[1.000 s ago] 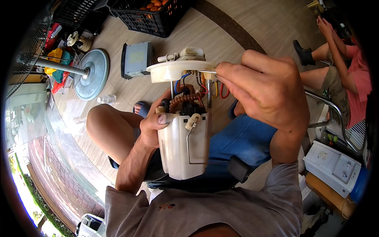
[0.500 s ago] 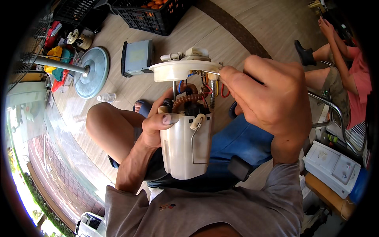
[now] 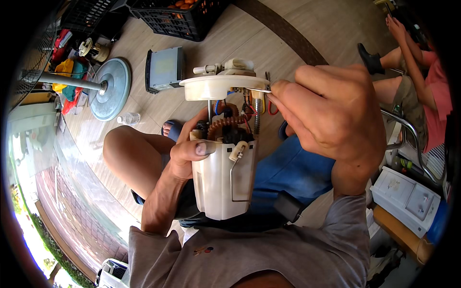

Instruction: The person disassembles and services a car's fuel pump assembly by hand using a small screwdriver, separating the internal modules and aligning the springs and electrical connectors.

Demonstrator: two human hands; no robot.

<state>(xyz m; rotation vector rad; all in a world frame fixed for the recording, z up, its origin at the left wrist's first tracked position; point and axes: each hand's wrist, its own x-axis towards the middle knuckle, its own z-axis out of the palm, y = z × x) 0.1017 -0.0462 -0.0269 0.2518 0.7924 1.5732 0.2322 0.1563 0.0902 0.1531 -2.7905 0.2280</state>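
In the head view, the left hand [image 3: 184, 157] is gripping the upper part of a white plastic unit [image 3: 223, 185], which is held upright in front of the grey shirt [image 3: 283, 254]. The right hand [image 3: 329, 110] is pinching a thin metal piece [image 3: 261, 90] beside the rim of the unit's round cap [image 3: 206, 89]. Below this cap, coloured wires and a brown ribbed hose [image 3: 225, 123] are visible.

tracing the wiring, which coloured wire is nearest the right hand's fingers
The red wire loop, rightmost, beside the right hand; the yellow wire and blue wire lie farther left.
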